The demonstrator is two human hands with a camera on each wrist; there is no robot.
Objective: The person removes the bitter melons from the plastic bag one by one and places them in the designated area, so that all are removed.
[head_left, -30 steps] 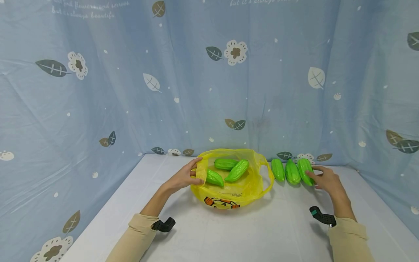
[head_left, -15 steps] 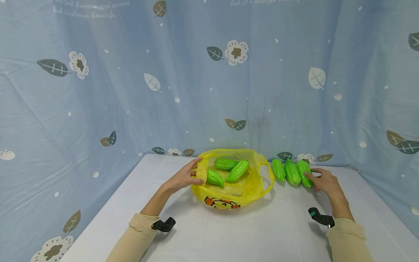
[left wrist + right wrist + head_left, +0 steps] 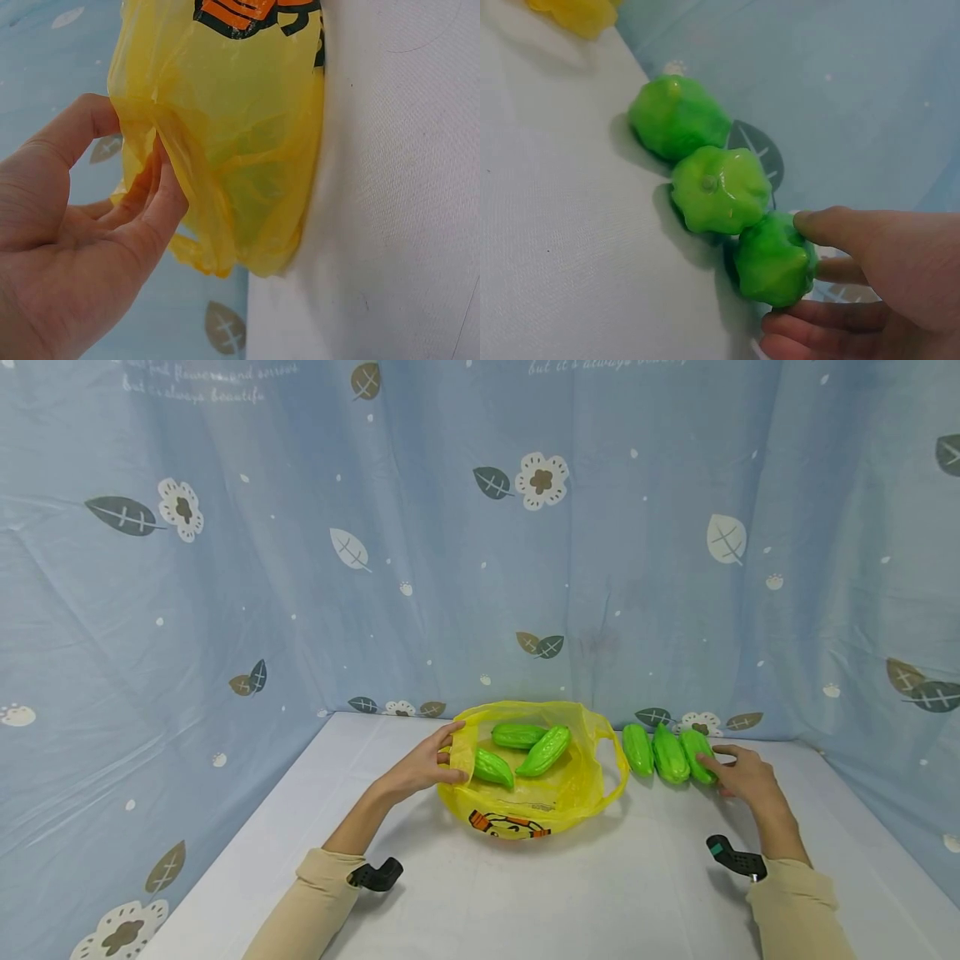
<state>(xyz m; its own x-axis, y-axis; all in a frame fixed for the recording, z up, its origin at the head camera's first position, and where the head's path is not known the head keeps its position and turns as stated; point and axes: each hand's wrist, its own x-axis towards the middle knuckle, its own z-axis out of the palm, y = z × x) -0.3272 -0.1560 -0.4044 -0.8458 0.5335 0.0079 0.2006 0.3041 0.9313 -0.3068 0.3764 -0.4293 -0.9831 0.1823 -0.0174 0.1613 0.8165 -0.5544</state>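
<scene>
In the head view, a yellow plastic bag (image 3: 581, 802) lies with its mouth spread, and three green bitter melons (image 3: 543, 752) are inside. My left hand (image 3: 418, 768) holds the bag's left side by the handle, thumb outside and fingers through the loop, as the left wrist view shows. To the right of the bag, three more bitter melons stand in a row: a left one (image 3: 637, 750), a middle one (image 3: 670, 755) and a right one (image 3: 697, 753). My right hand (image 3: 752, 775) grips the right one from its outer side, thumb on top and fingers beneath its edge.
A white-covered table (image 3: 555, 893) carries everything. Behind it and at both sides hangs a blue curtain (image 3: 450, 527) with leaves and flowers, close to the melons and the bag. The bag's right handle (image 3: 617, 777) reaches nearly to the left melon of the row.
My right hand has shifted slightly left, nudging the right bitter melon closer to the middle one. Over the last half second little has moved. My left hand stays on the bag.
</scene>
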